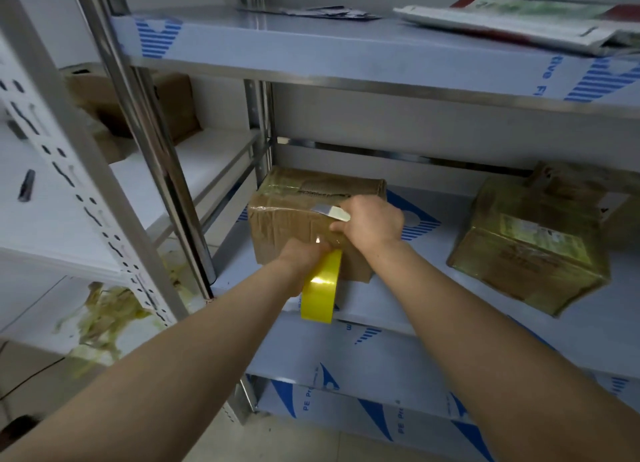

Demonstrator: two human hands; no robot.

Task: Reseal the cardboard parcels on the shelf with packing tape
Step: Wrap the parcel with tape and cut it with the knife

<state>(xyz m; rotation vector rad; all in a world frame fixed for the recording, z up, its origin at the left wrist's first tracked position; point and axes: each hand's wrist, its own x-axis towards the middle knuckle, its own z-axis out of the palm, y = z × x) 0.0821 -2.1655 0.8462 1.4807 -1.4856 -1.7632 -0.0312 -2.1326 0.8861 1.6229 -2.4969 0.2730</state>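
Observation:
A brown cardboard parcel sits on the middle shelf, near its left post. My left hand grips a yellow roll of packing tape against the parcel's front face. My right hand is at the parcel's top front edge and holds a cutter with a bare blade that points left over the tape. A second parcel, wrapped in yellowish tape, stands tilted at the right of the same shelf.
Papers and packets lie on the upper shelf. More cardboard boxes sit on the left rack behind a metal post. Crumpled used tape lies on the floor at the left. Lower shelves carry blue-printed film.

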